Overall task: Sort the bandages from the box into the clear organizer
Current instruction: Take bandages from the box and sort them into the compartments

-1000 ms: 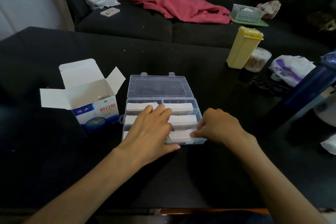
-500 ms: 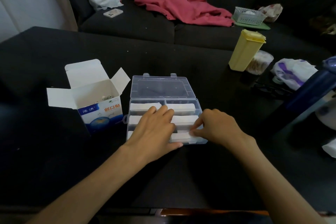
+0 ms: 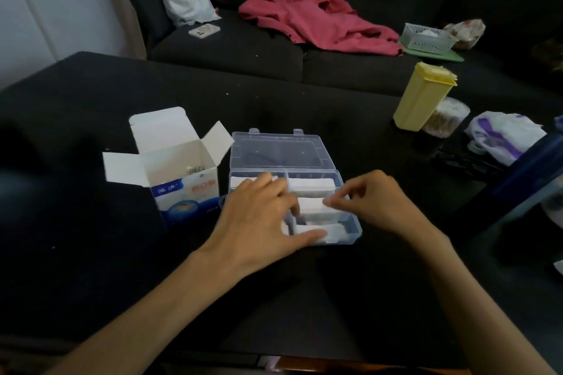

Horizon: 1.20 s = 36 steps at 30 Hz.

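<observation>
Black worktop (image 3: 304,106) before a dark sofa (image 3: 243,49); left hand (image 3: 259,222) spread flat over the organizer (image 3: 350,222), right hand (image 3: 374,204) pinching bandages (image 3: 313,210).

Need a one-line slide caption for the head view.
Both hands press bandages into the organizer beside the box.

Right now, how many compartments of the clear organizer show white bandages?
4 at least: back left, partly under the left hand; back right; middle right, touched by the right hand; front right. The left hand hides the other left compartments of the organizer.
</observation>
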Tool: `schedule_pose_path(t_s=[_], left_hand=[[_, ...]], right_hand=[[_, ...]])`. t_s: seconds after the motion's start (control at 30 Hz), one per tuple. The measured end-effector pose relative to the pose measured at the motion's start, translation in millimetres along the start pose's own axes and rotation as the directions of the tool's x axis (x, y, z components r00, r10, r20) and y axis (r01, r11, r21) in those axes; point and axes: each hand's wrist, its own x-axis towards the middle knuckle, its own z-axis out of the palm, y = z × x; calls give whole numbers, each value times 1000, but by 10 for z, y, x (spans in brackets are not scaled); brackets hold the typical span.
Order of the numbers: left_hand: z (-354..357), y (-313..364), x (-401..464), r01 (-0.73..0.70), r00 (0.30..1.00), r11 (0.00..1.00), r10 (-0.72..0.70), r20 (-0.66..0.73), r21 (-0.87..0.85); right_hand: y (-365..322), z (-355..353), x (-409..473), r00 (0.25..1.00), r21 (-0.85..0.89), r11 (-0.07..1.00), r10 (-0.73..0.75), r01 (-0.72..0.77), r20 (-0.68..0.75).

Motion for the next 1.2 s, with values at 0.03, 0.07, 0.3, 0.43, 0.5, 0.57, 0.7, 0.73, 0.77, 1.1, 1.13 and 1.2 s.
schedule_pose_path(t_s=[0.03, 0.07, 0.3, 0.43, 0.5, 0.57, 0.7, 0.73, 0.77, 1.1, 1.13, 1.2], left_hand=[[-89, -34, -49, 24, 993, 998, -30, -117, -51], [-205, -105, -115, 53, 969, 996, -70, -237, -76], [-670, -905, -448, 514, 716, 836, -541, -440, -192], [-741, -1102, -523, 630, 587, 415, -808, 54, -656], [-767, -1182, -591, 582, 601, 260, -776, 191, -771], [-826, -1228, -658, 587, 646, 254, -719, 256, -769], [-804, -1220, -782, 445, 744, 394, -663, 87, -804], [-773, -1210, -796, 398, 749, 449, -663, 1, -800], [-732, -1207, -814, 364, 753, 506, -654, -73, -782], [-636, -1297, -828, 250, 792, 802, -492, -362, -542], [-611, -1334, -830, 291, 803, 767, -520, -290, -571], [-579, -1374, -817, 331, 794, 698, -569, -211, -635]], right_hand=[[-41, -15, -26, 999, 60, 998, -14, 16, -35], [-118, 0, -34, 996, 98, 994, -40, 48, -76], [-839, 499, -95, 874, -108, 888, -460, 448, -159], [-1104, 810, -129, 835, -358, 777, -550, 519, 17], [-1121, 863, -178, 850, -341, 790, -525, 509, 52], [-1087, 852, -248, 841, -301, 797, -540, 524, 31], [-957, 853, -379, 798, -390, 741, -602, 546, -26], [-945, 867, -410, 787, -422, 732, -614, 535, -65], [-956, 881, -442, 771, -441, 726, -627, 528, -111], [-1648, 855, -233, 835, -383, 778, -550, 498, -32], [-1682, 898, -195, 854, -392, 790, -520, 472, -19], [-1697, 987, -143, 869, -392, 803, -495, 449, -16]])
